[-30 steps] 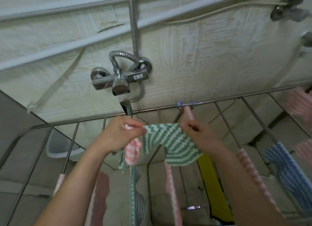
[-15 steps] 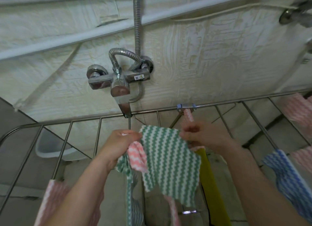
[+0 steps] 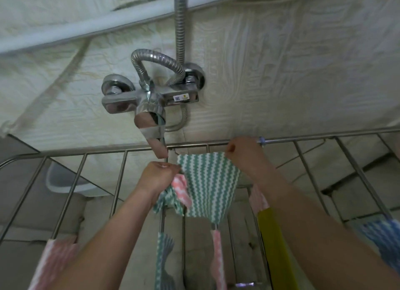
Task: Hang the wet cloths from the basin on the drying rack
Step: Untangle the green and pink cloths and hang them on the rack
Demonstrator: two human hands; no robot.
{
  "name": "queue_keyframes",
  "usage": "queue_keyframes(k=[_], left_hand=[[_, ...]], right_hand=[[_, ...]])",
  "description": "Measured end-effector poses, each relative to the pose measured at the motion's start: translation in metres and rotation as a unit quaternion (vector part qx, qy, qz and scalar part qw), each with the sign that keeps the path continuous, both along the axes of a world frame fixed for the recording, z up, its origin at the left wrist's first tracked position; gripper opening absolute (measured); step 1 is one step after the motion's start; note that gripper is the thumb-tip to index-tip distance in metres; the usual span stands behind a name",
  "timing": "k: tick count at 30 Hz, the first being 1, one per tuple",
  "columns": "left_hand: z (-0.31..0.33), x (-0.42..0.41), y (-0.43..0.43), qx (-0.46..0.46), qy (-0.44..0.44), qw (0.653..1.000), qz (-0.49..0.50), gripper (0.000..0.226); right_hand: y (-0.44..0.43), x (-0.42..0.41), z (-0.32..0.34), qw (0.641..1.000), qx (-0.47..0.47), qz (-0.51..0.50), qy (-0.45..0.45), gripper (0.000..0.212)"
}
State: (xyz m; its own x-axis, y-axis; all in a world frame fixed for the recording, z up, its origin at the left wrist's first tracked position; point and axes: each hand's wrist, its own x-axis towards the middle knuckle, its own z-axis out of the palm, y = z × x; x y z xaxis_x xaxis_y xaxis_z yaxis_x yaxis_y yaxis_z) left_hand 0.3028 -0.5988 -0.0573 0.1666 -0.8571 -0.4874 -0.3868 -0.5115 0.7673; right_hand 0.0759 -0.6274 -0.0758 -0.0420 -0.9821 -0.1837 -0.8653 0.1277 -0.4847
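Note:
A green-and-white striped cloth [image 3: 208, 185] is stretched between my hands just above the steel drying rack [image 3: 121, 151]. My left hand [image 3: 159, 175] pinches its left top corner and also grips a bunched pink-and-white cloth [image 3: 180, 189] with more green cloth hanging below. My right hand [image 3: 244, 154] pinches the right top corner close to the rack's far rail. A pale basin [image 3: 62, 179] sits on the floor beyond the rack at the left.
A chrome tap [image 3: 151, 103] with a hose juts from the wall right above my left hand. Cloths hang on the rack bars: pink [image 3: 54, 259], green [image 3: 163, 259], pink [image 3: 217, 253], yellow [image 3: 272, 246], blue [image 3: 385, 240].
Both hands have lifted the green cloth up and away toward the rack's far rail, and it is spread wider between them. The view has tilted upward.

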Motion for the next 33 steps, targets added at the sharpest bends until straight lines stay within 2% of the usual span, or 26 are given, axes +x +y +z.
queue_keyframes(k=[2, 5, 6, 7, 9, 10, 12, 16, 18, 20, 24, 26, 29, 33], left_hand=[[0.0, -0.005, -0.007, -0.002, -0.006, 1.0, 0.008, 0.022], [0.0, -0.011, -0.015, 0.001, 0.012, 0.999, 0.036, 0.027], [-0.001, -0.011, -0.017, 0.003, 0.017, 0.999, 0.044, 0.029], [-0.002, -0.012, -0.018, 0.001, 0.015, 0.999, 0.049, 0.03], [-0.002, -0.013, -0.02, -0.014, -0.014, 0.998, 0.053, 0.025], [-0.001, -0.015, -0.019, -0.027, -0.042, 0.998, 0.048, 0.022], [0.004, -0.019, -0.015, -0.054, -0.107, 0.993, 0.003, 0.017], [0.009, -0.039, 0.005, -0.051, -0.17, 0.965, -0.192, 0.015], [0.005, -0.05, 0.015, -0.027, -0.194, 0.947, -0.255, 0.017], [-0.004, -0.054, 0.018, -0.014, -0.189, 0.947, -0.259, 0.015], [-0.018, -0.054, 0.018, 0.024, -0.11, 0.975, -0.193, 0.009], [-0.019, -0.054, 0.019, 0.016, -0.106, 0.977, -0.184, 0.013], [-0.015, -0.057, 0.024, -0.023, -0.152, 0.965, -0.211, 0.018], [-0.008, -0.063, 0.029, -0.063, -0.208, 0.945, -0.245, 0.007]], right_hand=[[-0.005, 0.002, -0.014, 0.998, -0.057, -0.012, 0.013, 0.014], [0.003, 0.005, -0.021, 0.991, -0.12, -0.046, -0.023, 0.038], [0.01, 0.005, -0.021, 0.988, -0.132, -0.063, -0.046, 0.041], [0.019, 0.006, -0.023, 0.985, -0.13, -0.077, -0.079, 0.035], [0.042, 0.013, -0.025, 0.985, -0.036, -0.078, -0.149, 0.014], [0.054, 0.017, -0.026, 0.981, 0.026, -0.065, -0.18, 0.009], [0.07, 0.024, -0.031, 0.974, 0.069, -0.063, -0.207, 0.01], [0.081, 0.032, -0.029, 0.971, 0.038, -0.093, -0.216, 0.017], [0.083, 0.037, -0.027, 0.967, 0.041, -0.097, -0.231, 0.018], [0.082, 0.039, -0.028, 0.954, 0.05, -0.123, -0.27, 0.018], [0.074, 0.042, -0.03, 0.92, 0.016, -0.191, -0.343, 0.02], [0.069, 0.046, -0.03, 0.917, 0.006, -0.188, -0.352, 0.019], [0.062, 0.052, -0.029, 0.929, -0.004, -0.198, -0.314, 0.017], [0.055, 0.052, -0.026, 0.942, -0.031, -0.179, -0.282, 0.019]])
